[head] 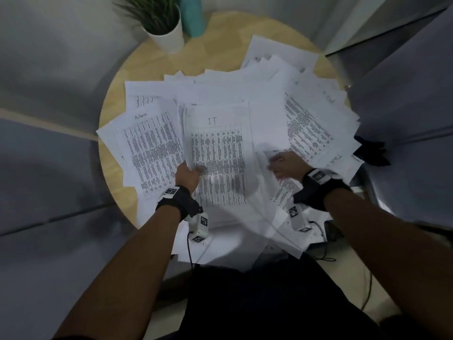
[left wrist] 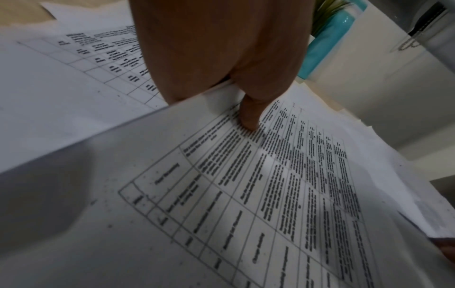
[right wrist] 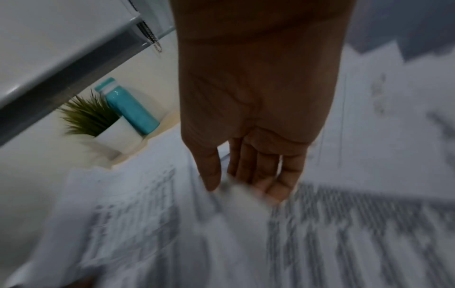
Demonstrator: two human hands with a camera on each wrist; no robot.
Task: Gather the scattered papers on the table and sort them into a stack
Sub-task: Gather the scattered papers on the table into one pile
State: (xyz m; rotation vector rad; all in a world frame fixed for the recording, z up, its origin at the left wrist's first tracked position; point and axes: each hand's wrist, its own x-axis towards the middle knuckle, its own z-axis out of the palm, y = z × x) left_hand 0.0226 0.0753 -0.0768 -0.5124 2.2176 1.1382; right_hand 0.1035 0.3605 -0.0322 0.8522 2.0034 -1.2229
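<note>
Printed sheets lie scattered over a round wooden table [head: 215,52]. A stack topped by a sheet headed "IT" [head: 218,155] sits in the middle. My left hand [head: 190,171] grips its left edge, with the thumb [left wrist: 247,115] pressed on the printed table [left wrist: 246,194] and the fingers hidden underneath. My right hand [head: 282,164] is over the papers to the right, blurred by motion. Its thumb and straight fingers [right wrist: 258,171] appear to pinch the corner of a loose sheet [right wrist: 172,224], which shows as a smeared sheet [head: 264,217] near the table's front edge.
A sheet headed "Admin" [head: 152,153] lies to the left and a fan of sheets [head: 308,128] to the right. A potted plant [head: 169,35] and a teal bottle [head: 193,18] stand at the table's far edge. Grey panels surround the table.
</note>
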